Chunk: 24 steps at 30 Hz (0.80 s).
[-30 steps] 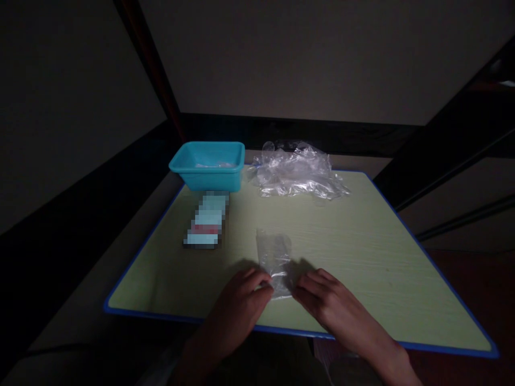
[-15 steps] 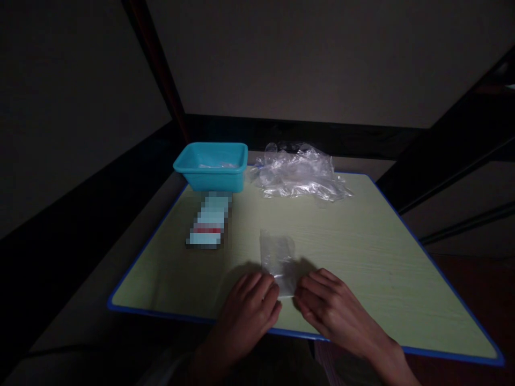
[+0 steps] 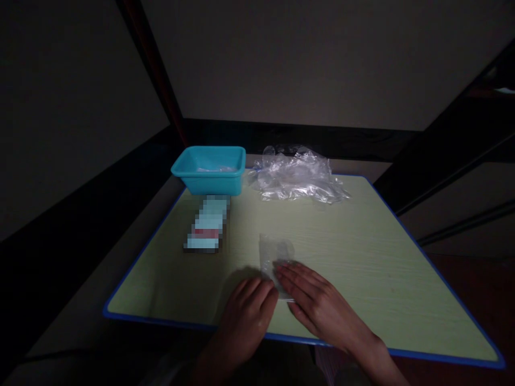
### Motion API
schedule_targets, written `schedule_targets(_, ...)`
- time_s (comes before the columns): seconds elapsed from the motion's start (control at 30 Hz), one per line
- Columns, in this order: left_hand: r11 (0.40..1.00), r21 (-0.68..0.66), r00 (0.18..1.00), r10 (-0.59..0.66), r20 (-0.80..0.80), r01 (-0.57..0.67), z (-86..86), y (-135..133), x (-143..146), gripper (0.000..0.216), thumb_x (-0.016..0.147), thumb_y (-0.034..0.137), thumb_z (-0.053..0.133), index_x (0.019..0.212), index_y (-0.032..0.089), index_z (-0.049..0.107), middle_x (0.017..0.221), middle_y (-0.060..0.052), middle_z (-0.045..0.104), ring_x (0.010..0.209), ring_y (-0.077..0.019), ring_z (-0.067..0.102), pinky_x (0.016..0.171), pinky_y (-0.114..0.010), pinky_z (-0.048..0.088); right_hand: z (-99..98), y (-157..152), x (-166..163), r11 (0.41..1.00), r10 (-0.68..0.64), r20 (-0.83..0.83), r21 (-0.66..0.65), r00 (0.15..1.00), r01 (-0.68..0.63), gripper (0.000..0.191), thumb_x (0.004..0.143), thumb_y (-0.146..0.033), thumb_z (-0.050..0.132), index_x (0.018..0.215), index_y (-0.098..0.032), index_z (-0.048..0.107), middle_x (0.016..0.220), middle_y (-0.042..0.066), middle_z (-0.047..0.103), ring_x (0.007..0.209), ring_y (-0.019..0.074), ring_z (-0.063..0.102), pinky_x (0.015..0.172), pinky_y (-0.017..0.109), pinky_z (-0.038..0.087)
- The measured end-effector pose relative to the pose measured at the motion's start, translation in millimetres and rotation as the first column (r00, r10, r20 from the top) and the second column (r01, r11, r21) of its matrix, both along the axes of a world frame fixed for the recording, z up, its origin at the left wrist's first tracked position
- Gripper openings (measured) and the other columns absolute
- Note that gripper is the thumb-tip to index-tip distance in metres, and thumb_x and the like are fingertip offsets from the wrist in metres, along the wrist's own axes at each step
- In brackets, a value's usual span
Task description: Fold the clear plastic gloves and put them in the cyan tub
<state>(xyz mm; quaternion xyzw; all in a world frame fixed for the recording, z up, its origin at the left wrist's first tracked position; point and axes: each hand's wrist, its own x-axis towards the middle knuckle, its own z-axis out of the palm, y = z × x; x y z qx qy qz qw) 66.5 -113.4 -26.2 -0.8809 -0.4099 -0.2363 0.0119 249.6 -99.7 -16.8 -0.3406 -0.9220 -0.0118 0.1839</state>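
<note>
A small clear plastic sheet [image 3: 273, 252] lies flat on the pale green table [image 3: 362, 257] near the front edge. My right hand [image 3: 317, 305] lies on its near part, fingers stretched out flat and pressing it down. My left hand [image 3: 247, 311] rests beside it on the left, fingers extended and together, touching the table next to the sheet's near left corner. Neither hand holds anything.
A turquoise plastic tub [image 3: 209, 169] stands at the table's far left. To its right lies a heap of crumpled clear plastic [image 3: 295, 174]. A small blurred packet [image 3: 207, 230] lies in front of the tub. The blue table rim [image 3: 161, 321] runs under my wrists. The room is dark.
My right hand has slid left and forward onto the clear sheet and flattened on it. My left hand has let go of the sheet's edge and drawn back slightly.
</note>
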Motion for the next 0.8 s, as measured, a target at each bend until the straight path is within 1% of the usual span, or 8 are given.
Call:
schedule_targets(0.07,1.000,0.027,1.000,-0.007,0.024,0.006,-1.5,0,0,0.024,0.082,0.001,0.040,0.086,0.014,0.060,0.089,-0.007,0.067,0.082,-0.0206,0.063,0.070,-0.035,0.054,-3.2,2,0,1.000,0.008,0.012,-0.005,1.000,-0.007,0.034,0.086,-0.011,0.041,0.114,-0.005,0.060,0.119,0.012,0.062,0.110,0.0216,0.058,0.095,0.038,0.049)
schedule_targets(0.17,0.998,0.058,0.998,-0.014,0.054,0.011,-4.5,1,-2,0.022,0.082,0.004,0.042,0.087,0.015,0.061,0.106,-0.009,0.065,0.099,-0.0226,0.061,0.082,-0.036,0.054,-6.1,3,0,1.000,0.013,0.012,0.006,1.000,-0.013,0.032,0.086,-0.010,0.042,0.111,-0.006,0.062,0.117,0.012,0.063,0.107,0.0216,0.060,0.093,0.037,0.050)
schedule_targets(0.3,1.000,-0.017,0.999,0.001,0.035,0.000,-6.1,3,-8,0.023,0.080,0.009,0.048,0.099,0.014,0.058,0.114,-0.010,0.063,0.103,-0.0245,0.060,0.084,-0.040,0.054,-6.8,2,1,1.000,0.014,0.007,-0.004,1.000,-0.014,0.031,0.087,-0.010,0.043,0.110,-0.006,0.063,0.117,0.012,0.063,0.106,0.0223,0.060,0.093,0.038,0.050)
schedule_targets(0.47,0.990,-0.141,0.996,0.010,0.087,0.002,-6.7,8,-16,0.042,0.073,0.011,0.056,0.115,0.014,0.050,0.115,-0.012,0.062,0.104,-0.0260,0.059,0.086,-0.043,0.053,-5.9,2,3,0.998,0.033,-0.005,-0.062,0.999,-0.033,0.031,0.088,-0.011,0.043,0.113,-0.006,0.060,0.120,0.013,0.061,0.109,0.0232,0.059,0.093,0.039,0.050)
schedule_targets(0.6,0.968,-0.250,0.984,0.065,0.165,-0.022,-9.7,13,-23,0.055,0.070,0.009,0.061,0.122,0.018,0.045,0.117,-0.011,0.062,0.105,-0.0249,0.059,0.088,-0.040,0.051,0.0,4,4,0.979,0.021,-0.057,-0.200,0.998,-0.033,0.030,0.090,-0.013,0.043,0.115,-0.009,0.059,0.121,0.012,0.061,0.110,0.0224,0.058,0.095,0.040,0.047)
schedule_targets(0.7,0.937,-0.347,0.962,0.125,0.242,-0.034,-13.5,16,-27,0.062,0.068,0.008,0.064,0.125,0.020,0.042,0.118,-0.009,0.061,0.108,-0.0242,0.058,0.091,-0.039,0.050,9.3,9,5,0.928,-0.036,-0.132,-0.373,0.991,-0.016,0.028,0.091,-0.016,0.044,0.114,-0.014,0.060,0.118,0.008,0.063,0.109,0.0206,0.058,0.094,0.037,0.047)
schedule_targets(0.73,0.925,-0.379,0.951,0.150,0.272,-0.037,-14.8,17,-29,0.064,0.068,0.007,0.064,0.126,0.021,0.041,0.117,-0.008,0.062,0.109,-0.0239,0.057,0.092,-0.040,0.048,12.5,12,5,0.901,-0.066,-0.154,-0.433,0.986,-0.007,0.026,0.091,-0.017,0.044,0.110,-0.016,0.061,0.114,0.007,0.065,0.105,0.0200,0.059,0.091,0.036,0.048)
schedule_targets(0.8,0.894,-0.445,0.919,0.210,0.333,-0.043,-16.6,19,-30,0.066,0.069,0.008,0.064,0.128,0.022,0.039,0.114,-0.007,0.064,0.109,-0.0229,0.057,0.094,-0.040,0.046,18.2,19,5,0.845,-0.130,-0.177,-0.535,0.976,0.016,0.023,0.092,-0.018,0.041,0.097,-0.017,0.064,0.095,0.005,0.069,0.087,0.0181,0.064,0.076,0.032,0.051)
